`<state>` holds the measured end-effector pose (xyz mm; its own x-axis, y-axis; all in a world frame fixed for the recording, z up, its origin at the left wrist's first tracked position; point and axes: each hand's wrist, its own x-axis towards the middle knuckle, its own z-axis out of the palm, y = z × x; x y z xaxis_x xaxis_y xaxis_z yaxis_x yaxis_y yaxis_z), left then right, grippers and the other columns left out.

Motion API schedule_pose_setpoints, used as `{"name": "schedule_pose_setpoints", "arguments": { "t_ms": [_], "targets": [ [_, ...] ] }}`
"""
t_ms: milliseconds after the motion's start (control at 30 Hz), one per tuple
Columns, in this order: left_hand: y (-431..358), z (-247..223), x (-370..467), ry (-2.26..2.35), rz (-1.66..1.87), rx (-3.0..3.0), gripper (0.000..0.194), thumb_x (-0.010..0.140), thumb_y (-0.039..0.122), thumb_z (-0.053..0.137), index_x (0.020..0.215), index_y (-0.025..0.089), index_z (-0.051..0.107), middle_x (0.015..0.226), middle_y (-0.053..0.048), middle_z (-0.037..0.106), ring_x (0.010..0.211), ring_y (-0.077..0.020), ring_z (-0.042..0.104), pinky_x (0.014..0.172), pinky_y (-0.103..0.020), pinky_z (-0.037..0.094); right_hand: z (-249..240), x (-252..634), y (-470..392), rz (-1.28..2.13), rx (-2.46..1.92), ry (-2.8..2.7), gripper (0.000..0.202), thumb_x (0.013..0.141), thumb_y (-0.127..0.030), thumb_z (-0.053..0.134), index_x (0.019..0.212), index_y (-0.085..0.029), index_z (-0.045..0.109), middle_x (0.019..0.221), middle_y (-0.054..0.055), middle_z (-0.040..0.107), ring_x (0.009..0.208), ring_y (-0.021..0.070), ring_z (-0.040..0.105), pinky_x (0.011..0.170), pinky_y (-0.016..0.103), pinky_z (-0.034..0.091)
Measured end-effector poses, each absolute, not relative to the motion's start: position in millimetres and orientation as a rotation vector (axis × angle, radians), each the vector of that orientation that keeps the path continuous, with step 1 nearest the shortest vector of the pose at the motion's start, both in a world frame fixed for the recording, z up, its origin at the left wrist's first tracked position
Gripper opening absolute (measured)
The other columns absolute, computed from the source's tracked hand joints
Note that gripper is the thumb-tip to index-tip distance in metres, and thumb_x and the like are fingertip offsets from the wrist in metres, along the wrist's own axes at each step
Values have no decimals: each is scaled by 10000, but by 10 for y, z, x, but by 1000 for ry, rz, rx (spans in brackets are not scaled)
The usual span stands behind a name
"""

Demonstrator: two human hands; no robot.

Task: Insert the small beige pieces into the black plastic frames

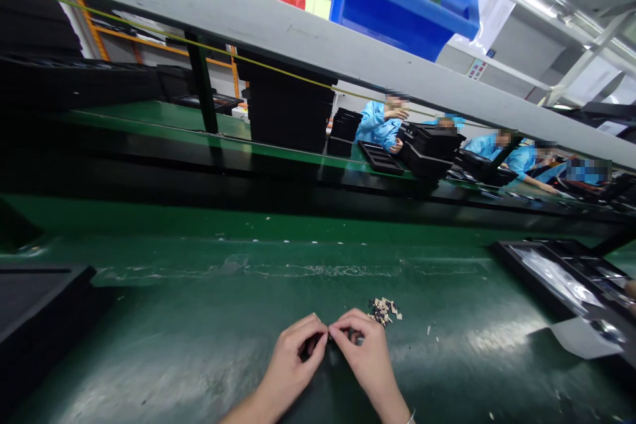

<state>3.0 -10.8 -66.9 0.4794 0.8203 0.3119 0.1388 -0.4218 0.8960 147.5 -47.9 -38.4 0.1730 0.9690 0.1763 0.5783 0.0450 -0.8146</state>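
Note:
My left hand (299,349) and my right hand (365,349) meet fingertip to fingertip above the green worktop (223,338). Each is closed in a pinch of thumb and forefinger. Whatever sits between the fingertips is tiny and mostly covered, so I cannot make out what it is. Just beyond my right hand lies a small heap of tiny dark and beige pieces (384,311), loose on the worktop. A few stray bits are scattered to the right of that heap.
Stacked black trays (44,305) stand at the left. At the right is a black tray (546,278) with clear plastic in it and a white paper (583,338) by its edge. A blue bin (387,13) sits on the overhead beam. People in blue work across the bench.

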Motion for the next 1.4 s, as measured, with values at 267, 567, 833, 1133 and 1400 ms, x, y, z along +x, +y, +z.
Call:
{"name": "schedule_pose_setpoints", "arguments": {
  "t_ms": [267, 567, 833, 1133, 1400],
  "targets": [
    [-100, -714, 36, 804, 974, 1853, 249, 883, 259, 442, 729, 151, 606, 669, -37, 542, 618, -147, 485, 586, -220, 361, -382, 1442, -487, 434, -1641, -1585, 148, 752, -169, 566, 655, -182, 676, 650, 26, 609, 572, 130, 531, 482, 210, 408],
    [-113, -679, 32, 786, 986, 1826, 237, 871, 250, 455, 720, 152, 608, 666, -35, 538, 619, -147, 473, 591, -224, 353, -355, 1487, -471, 636, -1613, -1519, 155, 771, -208, 588, 669, -164, 697, 683, 40, 642, 611, 137, 561, 520, 219, 402],
    [-88, -718, 47, 759, 973, 1734, 223, 851, 268, 490, 714, 144, 616, 662, -33, 519, 616, -147, 450, 583, -231, 329, -391, 1409, -470, 488, -1665, -1572, 145, 752, -158, 536, 656, -160, 645, 661, 36, 596, 572, 134, 533, 500, 216, 410],
    [5, -703, 18, 706, 892, 1377, 289, 848, 388, 526, 757, 124, 600, 628, -19, 539, 535, -100, 431, 500, -194, 313, -444, 1566, -454, 290, -1758, -1427, 149, 779, -196, 529, 668, -174, 627, 629, 15, 594, 521, 120, 513, 484, 208, 402],
    [78, -805, 45, 544, 779, 1077, 318, 837, 436, 525, 746, 132, 513, 588, -24, 558, 435, -64, 393, 393, -160, 210, -432, 1600, -435, 360, -1713, -1677, 194, 782, -114, 504, 769, -207, 674, 740, 30, 644, 640, 152, 562, 550, 230, 422]
  ]
}}
